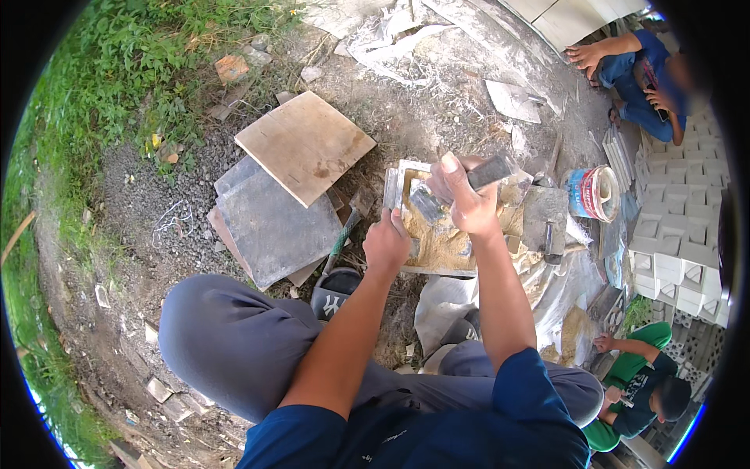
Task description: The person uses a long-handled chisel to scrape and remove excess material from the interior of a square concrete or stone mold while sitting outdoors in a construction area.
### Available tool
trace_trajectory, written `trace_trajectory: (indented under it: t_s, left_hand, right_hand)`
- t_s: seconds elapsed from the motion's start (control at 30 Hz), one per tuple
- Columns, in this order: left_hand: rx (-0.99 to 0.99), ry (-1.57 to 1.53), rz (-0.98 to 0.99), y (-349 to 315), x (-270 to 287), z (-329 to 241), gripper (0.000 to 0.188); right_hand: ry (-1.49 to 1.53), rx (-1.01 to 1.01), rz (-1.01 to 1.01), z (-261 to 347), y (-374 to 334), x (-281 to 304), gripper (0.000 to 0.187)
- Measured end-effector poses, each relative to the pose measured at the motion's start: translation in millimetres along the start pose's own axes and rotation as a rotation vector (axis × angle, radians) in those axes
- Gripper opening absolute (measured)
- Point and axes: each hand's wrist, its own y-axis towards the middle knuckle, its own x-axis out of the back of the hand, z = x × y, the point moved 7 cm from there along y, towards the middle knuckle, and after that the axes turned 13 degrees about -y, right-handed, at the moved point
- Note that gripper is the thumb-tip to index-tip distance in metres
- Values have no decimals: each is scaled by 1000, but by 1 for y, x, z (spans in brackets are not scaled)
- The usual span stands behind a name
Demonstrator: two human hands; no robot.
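Note:
In front of me lies a square white mould (433, 271) holding tan, sandy material (437, 244). My left hand (386, 245) is closed at the mould's left side, its fingers at the edge beside a grey bar (390, 190). Over the sand, my right hand (469, 197) is closed, thumb up, round a dark grey tool with a blocky end (492, 171); a flat grey piece shows left of that hand, and its link to the tool is hidden. A flat steel trowel (544, 209) with a dark handle rests just right of the mould.
Left of the mould lie stacked flat boards, a tan one (306, 147) over a grey one (283, 223). A green-handled hammer (341, 238) is by my foot. A bucket (591, 193) stands right, near pale stacked blocks (676, 203). Two other people (644, 82) sit at the right.

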Motion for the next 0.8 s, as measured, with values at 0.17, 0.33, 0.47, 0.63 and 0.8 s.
trace_trajectory:
  t_s: [0.17,0.33,0.47,0.63,0.8]
  left_hand:
    - [20,2,52,-1,-3,-3,39]
    - [-1,13,27,3,-6,-5,40]
    - [-4,20,-7,4,0,-5,40]
    - [-21,18,-7,-2,-1,-6,39]
    - [-20,50,5,-4,-5,-9,39]
  right_hand:
    - [67,-88,-24,-13,2,10,40]
    - [181,77,104,-17,-5,16,39]
    - [140,-21,88,-12,-3,15,37]
    - [9,-42,-54,-24,-11,5,44]
    - [45,52,-75,-25,-6,14,40]
